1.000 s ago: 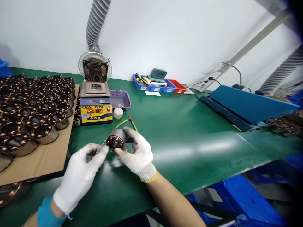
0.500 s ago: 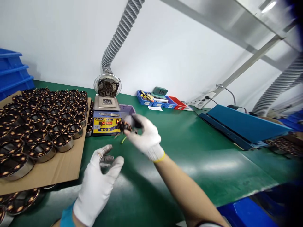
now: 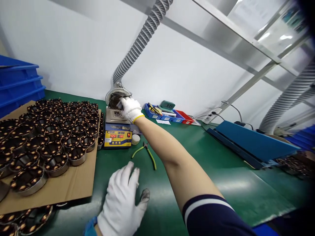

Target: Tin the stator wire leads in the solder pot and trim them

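Note:
My right hand (image 3: 131, 108), in a white glove, is stretched out over the solder pot (image 3: 115, 114) in front of the round fan hood. Its fingers are closed on a motor stator (image 3: 119, 105), of which only a grey metal edge shows; the glove hides the rest. My left hand (image 3: 122, 200), also gloved, hangs above the green table, palm down with its thumb apart and nothing in it. Green-handled cutting pliers (image 3: 146, 146) lie spread on the table between the hands. Beside the yellow control box (image 3: 118, 139) stands a small white round container (image 3: 135, 139).
Many copper-wound stators (image 3: 57, 164) stand in rows on a cardboard sheet (image 3: 73, 183) at left. Blue crates (image 3: 21, 80) are stacked behind. Small blue and red bins (image 3: 185, 118) line the wall. At right sits a blue slanted panel (image 3: 253, 141).
My right hand has moved the stator from in front of the control box up and back to the solder pot. My left hand has turned palm down and shifted right. The pliers now show fully.

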Tool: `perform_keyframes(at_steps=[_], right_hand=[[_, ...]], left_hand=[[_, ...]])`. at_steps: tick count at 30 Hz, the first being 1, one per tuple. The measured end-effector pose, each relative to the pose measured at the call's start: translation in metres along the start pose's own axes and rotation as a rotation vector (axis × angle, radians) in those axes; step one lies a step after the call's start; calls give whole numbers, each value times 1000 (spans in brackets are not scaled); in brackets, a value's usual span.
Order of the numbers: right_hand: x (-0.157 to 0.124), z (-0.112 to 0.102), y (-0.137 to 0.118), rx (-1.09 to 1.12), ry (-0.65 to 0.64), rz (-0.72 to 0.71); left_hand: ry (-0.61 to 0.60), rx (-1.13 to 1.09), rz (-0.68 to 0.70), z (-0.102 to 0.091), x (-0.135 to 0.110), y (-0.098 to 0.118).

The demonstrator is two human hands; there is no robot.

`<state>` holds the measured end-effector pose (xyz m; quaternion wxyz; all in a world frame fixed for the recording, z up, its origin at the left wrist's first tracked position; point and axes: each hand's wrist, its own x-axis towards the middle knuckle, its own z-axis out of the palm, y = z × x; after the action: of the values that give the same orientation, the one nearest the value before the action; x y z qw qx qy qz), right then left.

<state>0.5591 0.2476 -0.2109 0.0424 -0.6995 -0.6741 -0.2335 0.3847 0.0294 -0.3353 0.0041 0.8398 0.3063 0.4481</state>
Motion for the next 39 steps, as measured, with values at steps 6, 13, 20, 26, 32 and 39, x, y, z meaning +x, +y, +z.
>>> perform_keyframes(at_steps=[6,13,20,26,32,39], right_hand=[[1,2,-5,-23,-30,-15],[1,-2,-8,-15,-39,-14],[3,-2,-2,29,-9,30],[-29,-35,7,364,131,210],[-127,-30,-28,1128,-80,427],[-230,-25,-71,1554,-467,372]], left_hand=[[9,-18,-13,-3,1,2],[19,-5,-16,-3,2,1],[-16,21,-13,0,2,-4],[-81,-85,-174,9,-1,-13],[-153,-551,-672,6,4,-15],[-9,-741,-1052,-5,15,-19]])
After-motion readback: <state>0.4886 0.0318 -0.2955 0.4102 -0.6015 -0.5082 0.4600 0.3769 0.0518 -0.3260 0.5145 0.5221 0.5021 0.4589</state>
